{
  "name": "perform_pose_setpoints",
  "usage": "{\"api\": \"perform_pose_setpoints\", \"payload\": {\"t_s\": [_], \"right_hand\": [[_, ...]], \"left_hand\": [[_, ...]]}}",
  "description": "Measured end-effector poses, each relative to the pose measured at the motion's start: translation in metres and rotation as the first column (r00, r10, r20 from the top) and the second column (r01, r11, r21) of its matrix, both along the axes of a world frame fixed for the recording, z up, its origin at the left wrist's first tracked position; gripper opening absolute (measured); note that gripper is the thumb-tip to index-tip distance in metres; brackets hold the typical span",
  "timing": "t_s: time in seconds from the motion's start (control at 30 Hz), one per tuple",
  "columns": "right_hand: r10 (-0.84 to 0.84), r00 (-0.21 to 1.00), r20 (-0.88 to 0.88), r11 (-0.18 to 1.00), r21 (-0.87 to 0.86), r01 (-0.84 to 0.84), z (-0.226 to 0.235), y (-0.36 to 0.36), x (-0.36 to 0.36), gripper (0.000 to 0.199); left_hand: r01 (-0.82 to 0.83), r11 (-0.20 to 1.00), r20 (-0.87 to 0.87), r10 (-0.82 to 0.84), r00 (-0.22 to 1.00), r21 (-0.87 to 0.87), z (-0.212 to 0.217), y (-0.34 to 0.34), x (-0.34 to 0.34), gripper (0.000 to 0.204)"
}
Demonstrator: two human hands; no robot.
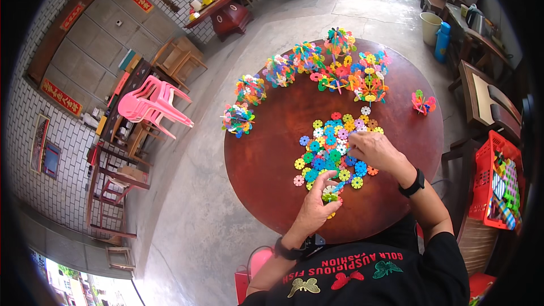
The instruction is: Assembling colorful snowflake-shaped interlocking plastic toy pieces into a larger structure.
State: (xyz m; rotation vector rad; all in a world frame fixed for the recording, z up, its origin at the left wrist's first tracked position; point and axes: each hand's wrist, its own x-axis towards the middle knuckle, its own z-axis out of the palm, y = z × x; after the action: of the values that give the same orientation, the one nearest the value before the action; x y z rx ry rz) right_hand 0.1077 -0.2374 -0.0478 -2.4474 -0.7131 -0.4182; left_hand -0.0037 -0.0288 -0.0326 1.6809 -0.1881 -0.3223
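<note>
My left hand [310,207] is closed around a small cluster of joined plastic snowflake discs [330,195], green and blue among them, near the front of the round table. Over the right side of a loose pile of colourful notched discs [318,163] is my right hand [374,149]. Its fingers are bent down together at the discs; whether a disc is between them is hidden. Finished-looking balls built of such discs, one of them a multicoloured ball [280,71], stand in an arc along the table's far left edge. A small pink and orange cluster [423,103] sits apart at the right.
The round brown table [260,164] stands before me. Right of it is a red basket [481,187] of colourful toys, with a wooden chair [481,93] beyond. A blue flask [442,41] and pale bin [430,27] stand farther back. Pink plastic chairs [148,102] are at the left.
</note>
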Motion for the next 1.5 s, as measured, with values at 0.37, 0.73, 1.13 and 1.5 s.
{"api": "perform_pose_setpoints", "payload": {"t_s": [0.37, 0.73, 1.13, 1.5], "right_hand": [[0.547, 0.746, -0.380, 0.828, 0.119, -0.547, 0.052, 0.025, -0.047, 0.031], [0.588, 0.809, 0.009, 0.808, -0.050, -0.587, 0.053, 0.032, -0.060, 0.015], [0.668, 0.741, -0.067, 0.735, -0.097, -0.671, 0.067, 0.034, -0.079, 0.015], [0.606, 0.777, 0.170, 0.795, -0.091, -0.600, 0.083, 0.024, -0.085, 0.012]], "left_hand": [[-0.026, 0.999, 0.046, 0.025, 0.999, 0.021, 0.007, -0.004, -0.004, 0.072], [-0.063, 0.998, 0.107, 0.061, 0.992, 0.018, 0.011, 0.008, -0.004, 0.047], [0.249, 0.950, -0.258, -0.293, 0.921, -0.191, 0.029, 0.025, -0.007, 0.011], [0.188, 0.909, 0.316, -0.315, 0.895, 0.372, 0.046, 0.027, -0.008, 0.024]]}}
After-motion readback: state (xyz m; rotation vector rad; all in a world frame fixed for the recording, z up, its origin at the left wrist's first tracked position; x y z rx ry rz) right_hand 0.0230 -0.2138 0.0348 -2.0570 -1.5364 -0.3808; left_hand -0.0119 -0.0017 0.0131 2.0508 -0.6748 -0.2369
